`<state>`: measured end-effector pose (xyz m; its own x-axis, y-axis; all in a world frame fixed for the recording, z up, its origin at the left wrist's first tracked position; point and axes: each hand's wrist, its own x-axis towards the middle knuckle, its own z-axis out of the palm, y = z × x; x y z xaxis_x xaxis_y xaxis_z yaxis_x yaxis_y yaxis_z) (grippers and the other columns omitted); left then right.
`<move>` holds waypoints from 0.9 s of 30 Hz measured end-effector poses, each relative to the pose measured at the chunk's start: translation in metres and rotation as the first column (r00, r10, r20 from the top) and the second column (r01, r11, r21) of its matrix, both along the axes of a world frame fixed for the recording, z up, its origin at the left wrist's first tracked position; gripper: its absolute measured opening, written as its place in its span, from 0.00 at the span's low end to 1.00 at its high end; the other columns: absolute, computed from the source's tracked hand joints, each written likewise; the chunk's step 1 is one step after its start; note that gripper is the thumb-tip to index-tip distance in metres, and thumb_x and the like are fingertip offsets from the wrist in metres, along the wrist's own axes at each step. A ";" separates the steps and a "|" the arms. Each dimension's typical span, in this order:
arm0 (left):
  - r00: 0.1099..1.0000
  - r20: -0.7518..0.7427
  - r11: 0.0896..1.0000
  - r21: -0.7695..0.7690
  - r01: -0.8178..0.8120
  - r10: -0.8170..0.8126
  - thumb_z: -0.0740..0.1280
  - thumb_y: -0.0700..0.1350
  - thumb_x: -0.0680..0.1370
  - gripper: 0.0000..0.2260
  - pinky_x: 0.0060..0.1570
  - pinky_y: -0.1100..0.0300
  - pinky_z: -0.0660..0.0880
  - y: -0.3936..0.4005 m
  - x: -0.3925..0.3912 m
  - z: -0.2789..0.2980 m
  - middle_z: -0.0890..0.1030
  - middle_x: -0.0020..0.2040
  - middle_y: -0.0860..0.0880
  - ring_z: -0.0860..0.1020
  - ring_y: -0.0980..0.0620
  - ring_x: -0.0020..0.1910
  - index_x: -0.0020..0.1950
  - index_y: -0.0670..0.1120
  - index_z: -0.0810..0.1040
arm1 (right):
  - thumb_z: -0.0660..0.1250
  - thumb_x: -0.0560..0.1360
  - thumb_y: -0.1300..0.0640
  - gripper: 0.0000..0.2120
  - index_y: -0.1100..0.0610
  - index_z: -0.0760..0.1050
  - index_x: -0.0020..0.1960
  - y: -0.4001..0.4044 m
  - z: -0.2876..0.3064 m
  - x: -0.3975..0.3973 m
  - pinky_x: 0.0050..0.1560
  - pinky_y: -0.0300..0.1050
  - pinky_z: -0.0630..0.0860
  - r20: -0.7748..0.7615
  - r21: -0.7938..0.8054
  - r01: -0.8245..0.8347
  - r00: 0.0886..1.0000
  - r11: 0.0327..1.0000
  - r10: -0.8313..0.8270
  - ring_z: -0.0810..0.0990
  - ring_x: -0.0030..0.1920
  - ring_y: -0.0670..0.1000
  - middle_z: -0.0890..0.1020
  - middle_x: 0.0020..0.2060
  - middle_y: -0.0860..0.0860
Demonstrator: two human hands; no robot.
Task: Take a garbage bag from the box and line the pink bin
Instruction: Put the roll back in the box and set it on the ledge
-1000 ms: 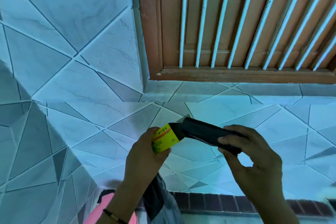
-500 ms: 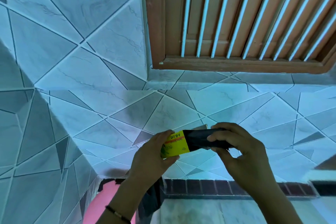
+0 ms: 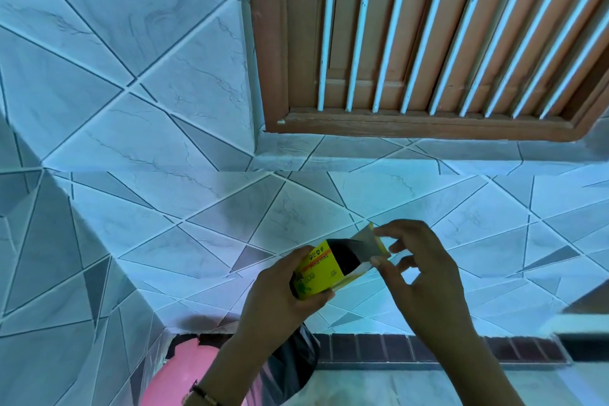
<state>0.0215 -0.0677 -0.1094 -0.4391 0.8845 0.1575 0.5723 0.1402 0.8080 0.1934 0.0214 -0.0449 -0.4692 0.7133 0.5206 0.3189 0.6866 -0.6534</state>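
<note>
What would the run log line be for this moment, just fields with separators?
stage: closing box | left hand: grips yellow box | right hand: pinches box flap | black roll: inside box | pink bin: below, lower left

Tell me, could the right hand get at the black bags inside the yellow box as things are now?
Probably yes. The left hand holds the yellow box with its open end facing the right hand, whose fingertips rest on the raised flap. The black bags show in the opening, nothing covering them.
</note>
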 end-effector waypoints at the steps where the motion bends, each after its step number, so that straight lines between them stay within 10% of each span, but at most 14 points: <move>1: 1.000 0.003 1.000 0.006 0.001 -0.001 0.74 0.59 0.64 0.24 0.44 0.66 0.78 0.002 0.000 0.001 0.80 0.45 0.62 0.79 0.61 0.43 0.57 0.62 0.70 | 0.71 0.69 0.59 0.22 0.35 0.69 0.51 0.002 -0.003 0.000 0.41 0.27 0.72 -0.022 -0.018 0.038 0.999 0.999 -0.038 0.75 0.50 0.40 0.72 0.53 0.34; 9: 0.992 0.045 0.992 0.049 0.117 -0.119 0.76 0.54 0.64 0.25 0.47 0.65 0.78 0.019 0.012 0.011 0.79 0.50 0.65 0.79 0.63 0.47 0.52 0.74 0.69 | 0.72 0.63 0.56 0.14 0.49 0.77 0.48 0.014 -0.018 -0.012 0.48 0.47 0.77 -0.358 -0.518 -0.182 0.933 0.836 -0.019 0.82 0.47 0.46 0.83 0.48 0.47; 18: 0.997 0.051 0.994 0.099 0.044 -0.049 0.73 0.57 0.65 0.24 0.39 0.67 0.76 0.031 0.016 0.015 0.81 0.43 0.57 0.80 0.59 0.39 0.59 0.56 0.75 | 0.59 0.74 0.38 0.19 0.41 0.69 0.63 0.018 -0.031 -0.021 0.54 0.31 0.72 -0.126 -0.203 -0.216 0.973 0.955 0.193 0.73 0.61 0.44 0.74 0.59 0.39; 27: 0.997 -0.071 0.999 0.030 0.032 -0.030 0.72 0.62 0.65 0.29 0.47 0.60 0.79 0.036 0.018 0.013 0.81 0.51 0.59 0.80 0.58 0.45 0.63 0.59 0.71 | 0.53 0.77 0.44 0.14 0.35 0.65 0.62 0.024 -0.033 -0.023 0.57 0.25 0.66 -0.127 -0.278 -0.137 0.986 0.951 0.105 0.70 0.62 0.33 0.73 0.60 0.35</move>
<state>0.0391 -0.0321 -0.0960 -0.3982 0.8918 0.2147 0.6319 0.0970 0.7689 0.1707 0.0457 -0.0776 -0.5131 0.7807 0.3567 0.1603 0.4954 -0.8538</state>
